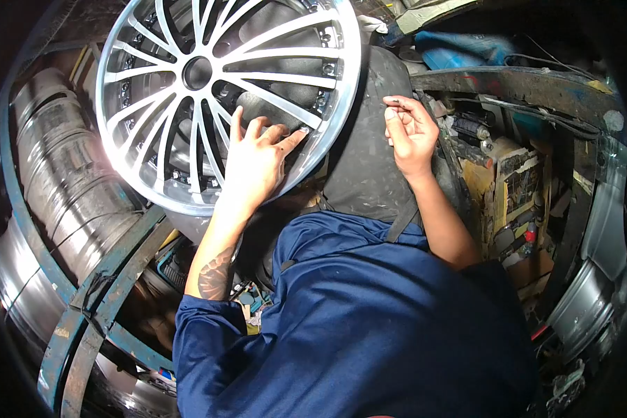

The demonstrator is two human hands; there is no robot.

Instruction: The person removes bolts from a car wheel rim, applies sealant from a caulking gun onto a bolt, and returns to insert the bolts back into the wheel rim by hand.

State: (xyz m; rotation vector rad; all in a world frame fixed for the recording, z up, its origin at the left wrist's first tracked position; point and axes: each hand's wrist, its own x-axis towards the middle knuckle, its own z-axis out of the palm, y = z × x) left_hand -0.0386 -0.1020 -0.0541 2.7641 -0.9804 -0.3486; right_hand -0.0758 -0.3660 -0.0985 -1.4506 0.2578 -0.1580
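A silver multi-spoke alloy wheel (198, 72) with dark gaps between its spokes fills the upper left, its face turned up toward me. My left hand (256, 155) rests on the lower right of the wheel, fingers spread across the spokes, one fingertip near the outer lip. Small bolt-like pieces line the inside of the lip. To the right of the wheel, my right hand (412, 132) is raised above my dark-clothed leg (369, 160), thumb and fingers pinched together. Something small and dark shows at its fingertips, too small to name.
Several shiny wheel barrels (70, 174) are stacked on the left behind a blue metal frame (122, 268). At right stand a worn yellowish box (512, 184) and a metal bar (501, 82). A blue plastic bag (460, 50) lies at the back.
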